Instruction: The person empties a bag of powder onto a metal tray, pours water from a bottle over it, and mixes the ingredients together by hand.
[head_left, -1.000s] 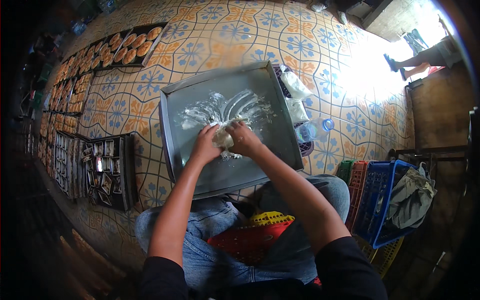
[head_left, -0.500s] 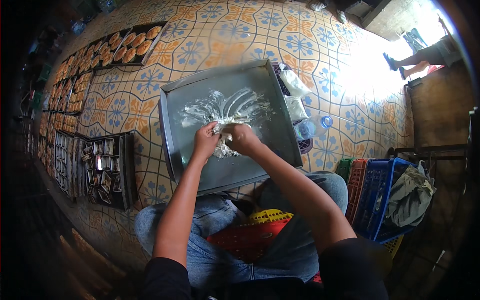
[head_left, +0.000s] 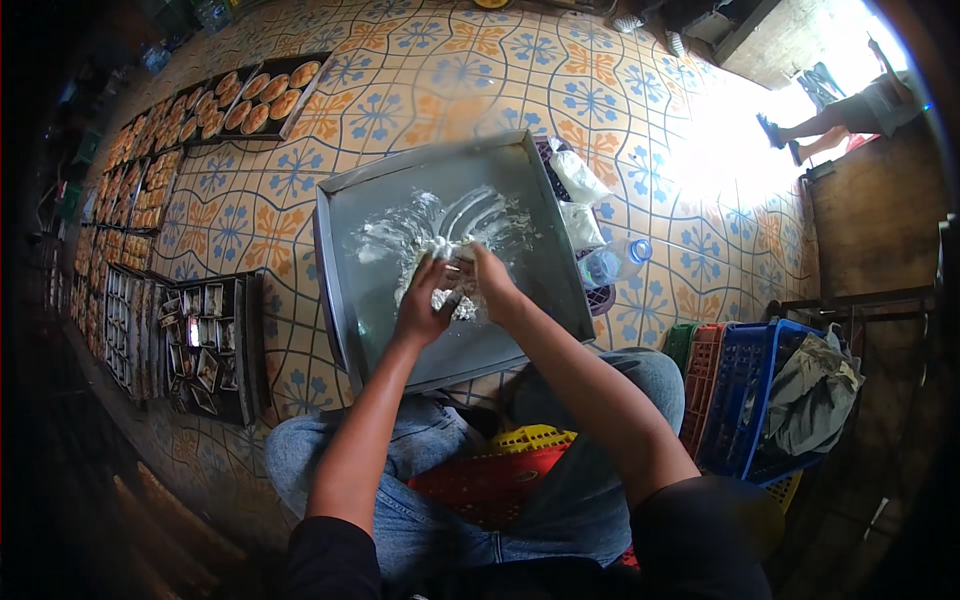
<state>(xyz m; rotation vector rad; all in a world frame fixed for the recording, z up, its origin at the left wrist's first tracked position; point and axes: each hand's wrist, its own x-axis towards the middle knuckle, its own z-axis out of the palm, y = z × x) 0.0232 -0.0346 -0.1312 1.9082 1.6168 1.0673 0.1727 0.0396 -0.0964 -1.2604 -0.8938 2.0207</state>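
A large square metal tray lies before me with white powder smeared across it and a crumbly white mixture at its middle. My left hand is on the mixture with fingers extended and thumb apart. My right hand faces it, fingers curled inward into the mixture, their tips partly hidden. Beside the tray's right side are two white bags and a clear plastic bottle on a dark purple crate.
Trays of golden baked goods line the floor at upper left. Stacked metal moulds sit left. Coloured crates, one holding grey cloth, stand right. A red crate lies between my legs. Another person's legs appear at upper right.
My left hand has shifted right and lower, turning with its fingers more extended. My right hand has turned more upright. The white mixture has spread lower under my hands.
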